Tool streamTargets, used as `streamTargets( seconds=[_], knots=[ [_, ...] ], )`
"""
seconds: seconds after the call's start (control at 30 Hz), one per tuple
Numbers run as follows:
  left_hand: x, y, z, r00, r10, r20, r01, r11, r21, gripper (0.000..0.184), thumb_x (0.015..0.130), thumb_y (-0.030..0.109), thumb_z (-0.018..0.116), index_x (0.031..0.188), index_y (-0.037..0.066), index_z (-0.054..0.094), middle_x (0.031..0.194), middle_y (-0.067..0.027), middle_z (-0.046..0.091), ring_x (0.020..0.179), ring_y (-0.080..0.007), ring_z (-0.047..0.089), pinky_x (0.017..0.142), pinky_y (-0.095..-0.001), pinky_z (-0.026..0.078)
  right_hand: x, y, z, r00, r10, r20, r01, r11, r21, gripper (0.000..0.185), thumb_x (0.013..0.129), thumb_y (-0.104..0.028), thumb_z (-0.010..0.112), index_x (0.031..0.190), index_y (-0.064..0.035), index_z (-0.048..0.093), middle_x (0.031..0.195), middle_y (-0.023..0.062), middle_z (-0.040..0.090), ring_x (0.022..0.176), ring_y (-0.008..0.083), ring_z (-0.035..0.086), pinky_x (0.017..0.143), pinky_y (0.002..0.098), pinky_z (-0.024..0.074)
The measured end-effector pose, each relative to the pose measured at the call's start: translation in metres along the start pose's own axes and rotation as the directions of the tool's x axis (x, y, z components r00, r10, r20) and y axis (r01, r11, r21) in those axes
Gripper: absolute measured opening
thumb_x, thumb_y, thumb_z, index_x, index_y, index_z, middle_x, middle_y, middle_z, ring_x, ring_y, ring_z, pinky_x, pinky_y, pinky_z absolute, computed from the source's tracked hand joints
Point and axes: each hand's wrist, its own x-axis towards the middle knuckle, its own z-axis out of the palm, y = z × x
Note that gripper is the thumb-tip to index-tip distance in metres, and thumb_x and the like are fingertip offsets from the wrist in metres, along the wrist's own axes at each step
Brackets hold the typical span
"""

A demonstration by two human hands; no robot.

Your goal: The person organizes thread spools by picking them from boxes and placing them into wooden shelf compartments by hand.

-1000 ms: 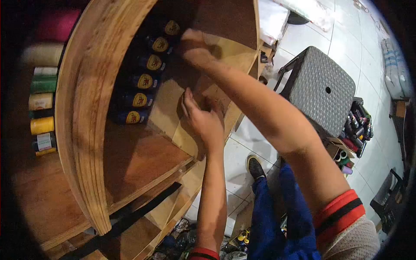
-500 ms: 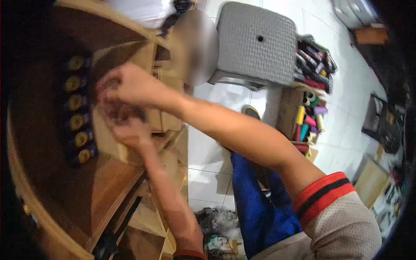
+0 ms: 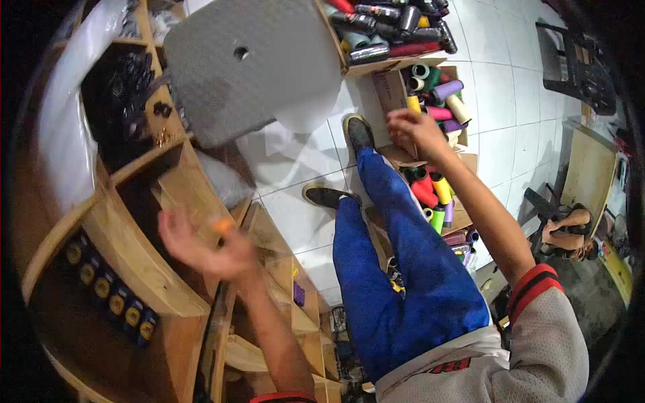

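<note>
A person's left hand (image 3: 211, 252) blurred over wooden shelving (image 3: 138, 252), fingers spread, orange object (image 3: 222, 226) by the thumb, right hand (image 3: 422, 134) loosely curled, grip unclear, at a cardboard box (image 3: 390, 94) holding thread cones (image 3: 447, 90), white-tiled floor (image 3: 299, 225), grey stool (image 3: 208, 87) nearby.

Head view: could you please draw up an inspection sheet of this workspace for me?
Surface: white tiled floor, partly in view; wooden shelving beside it.
Job's things: thread cones in several colours, loosely piled; dark items with yellow labels, lined up in a shelf compartment.
Clutter: dark cylinders, jumbled in a box; black plastic in another compartment.
Grips: left hand blurred before the shelving, an orange patch beside its fingers; right hand near the thread cones; whether either holds anything is unclear.
Cables: nothing seen.
Surroundings: grey stool beside the shelving.
</note>
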Motion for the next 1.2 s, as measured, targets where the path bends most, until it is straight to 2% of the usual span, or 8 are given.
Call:
streamTargets(
  seconds=[0.1,0.23,0.6,0.7,0.83,0.9,1.03,1.2],
  knots=[
    [0.005,0.084,0.059,0.974,0.023,0.223,0.036,0.966,-0.256,0.044,0.080,0.007,0.059,0.123,0.000,0.050,0.130,-0.0175,0.043,0.119,-0.0303,0.045,0.091,-0.0357,0.042,0.049,-0.012,-0.033,0.876,-0.470,-0.105,0.338,0.756,-0.560,0.036,0.081,-0.018,0.064,0.112,0.0006,0.059,0.092,0.0125,0.067,0.080,0.0231,0.065,0.072,0.0331,0.0508],
    [0.031,0.153,0.123,0.888,0.123,0.442,0.112,0.876,-0.468,0.046,0.078,0.003,0.059,0.123,0.000,0.050,0.130,-0.0181,0.042,0.115,-0.0280,0.049,0.088,-0.0350,0.045,0.124,-0.031,-0.038,0.720,-0.676,0.154,0.405,0.230,-0.885,0.041,0.078,-0.012,0.060,0.118,-0.0033,0.054,0.112,0.0142,0.057,0.104,0.0316,0.056,0.086,0.0348,0.0478],
    [0.050,0.161,0.200,0.549,-0.032,0.835,0.688,0.585,-0.430,0.036,0.088,-0.001,0.052,0.124,-0.002,0.047,0.104,-0.0146,0.063,0.099,-0.0183,0.061,0.085,-0.0280,0.047,0.228,-0.026,-0.045,0.653,-0.637,0.410,0.247,-0.333,-0.910,0.019,0.079,-0.017,0.054,0.097,-0.0116,0.056,0.090,0.0034,0.058,0.089,0.0198,0.058,0.075,0.0386,0.0461],
    [0.048,0.157,0.209,0.389,-0.055,0.919,0.832,0.450,-0.325,0.033,0.089,0.001,0.051,0.122,-0.002,0.048,0.104,-0.0132,0.063,0.097,-0.0172,0.061,0.085,-0.0274,0.047,0.216,-0.029,-0.051,0.715,-0.557,0.424,0.262,-0.349,-0.900,0.046,0.068,-0.028,0.067,0.108,-0.0096,0.053,0.090,0.0049,0.056,0.089,0.0216,0.056,0.074,0.0355,0.0449],
    [0.043,0.153,0.222,0.269,-0.122,0.955,0.925,0.309,-0.221,0.037,0.090,0.007,0.053,0.125,-0.003,0.045,0.111,-0.0136,0.059,0.098,-0.0170,0.060,0.084,-0.0272,0.047,0.159,-0.065,-0.055,0.963,-0.176,0.202,0.268,0.639,-0.721,0.064,0.063,-0.028,0.075,0.117,-0.0029,0.052,0.105,0.0125,0.060,0.098,0.0264,0.058,0.085,0.0367,0.0453],
    [0.046,0.165,0.223,0.301,-0.149,0.942,0.947,0.159,-0.278,0.046,0.088,0.011,0.058,0.128,-0.005,0.041,0.115,-0.0129,0.057,0.103,-0.0181,0.057,0.088,-0.0285,0.045,0.127,-0.067,-0.066,0.932,0.001,0.361,0.028,0.997,-0.075,0.054,0.071,-0.028,0.073,0.113,0.0005,0.056,0.107,0.0094,0.063,0.099,0.0191,0.058,0.088,0.0332,0.0438],
    [0.052,0.170,0.226,0.346,-0.090,0.934,0.937,-0.011,-0.348,0.052,0.085,0.009,0.064,0.128,-0.005,0.040,0.116,-0.0109,0.056,0.104,-0.0165,0.055,0.091,-0.0283,0.043,0.087,-0.092,-0.072,0.851,0.099,0.516,-0.014,0.986,-0.166,0.059,0.078,-0.030,0.071,0.125,0.0009,0.053,0.110,0.0110,0.063,0.097,0.0156,0.057,0.089,0.0298,0.0435],
    [0.056,0.161,0.228,0.340,-0.136,0.931,0.939,-0.005,-0.344,0.055,0.082,0.007,0.067,0.128,-0.005,0.040,0.113,-0.0101,0.058,0.101,-0.0151,0.056,0.090,-0.0281,0.043,0.134,-0.120,-0.077,0.912,-0.032,0.409,0.060,0.997,-0.057,0.040,0.081,-0.034,0.067,0.102,-0.0008,0.066,0.094,0.0070,0.066,0.085,0.0129,0.061,0.079,0.0273,0.0481]
  ],
)
